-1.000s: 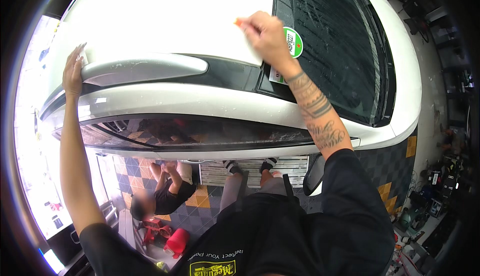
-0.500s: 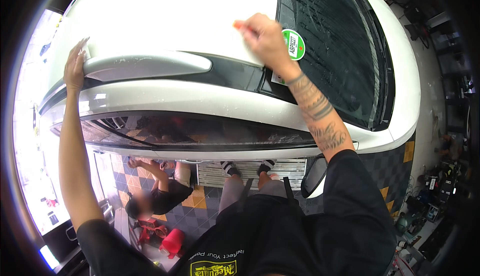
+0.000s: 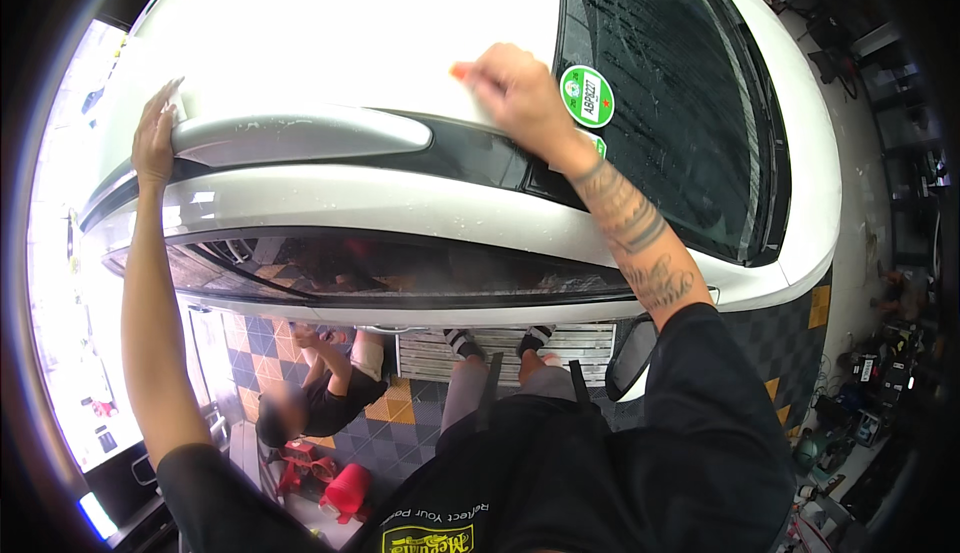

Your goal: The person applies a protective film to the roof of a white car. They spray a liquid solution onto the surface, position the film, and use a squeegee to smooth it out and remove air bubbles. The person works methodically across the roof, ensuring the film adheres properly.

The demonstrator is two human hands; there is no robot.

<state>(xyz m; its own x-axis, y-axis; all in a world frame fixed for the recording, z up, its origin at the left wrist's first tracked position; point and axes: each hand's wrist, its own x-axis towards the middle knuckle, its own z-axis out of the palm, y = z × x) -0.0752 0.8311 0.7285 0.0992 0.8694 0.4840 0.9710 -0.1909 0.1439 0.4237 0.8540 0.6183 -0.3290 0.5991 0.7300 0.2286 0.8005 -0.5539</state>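
A white car's wet roof (image 3: pixel 350 43) spreads out below me, its silver roof rail (image 3: pixel 310 138) running along the near side. My left hand (image 3: pixel 155 138) rests at the rail's left end, fingers stretched out flat against the car. Over the roof near the windshield, my right hand (image 3: pixel 515 93) is closed, a little blurred, around a small orange piece (image 3: pixel 460 71). Most of that piece is hidden in the fingers, so its kind does not show. Beside this hand, a round green-and-white sticker (image 3: pixel 586 96) sits on the dark windshield (image 3: pixel 670 143).
I stand on a slatted platform (image 3: pixel 420 353) alongside the car. A co-worker (image 3: pixel 335 388) crouches low at the left, near red containers (image 3: pixel 347 488). The side mirror (image 3: pixel 632 358) juts out by my right arm. Equipment (image 3: pixel 880 373) lines the right side.
My right hand has shifted slightly left and downward over the roof, uncovering more of the round sticker. My left hand stays at the rail's end. The co-worker's arms have moved.
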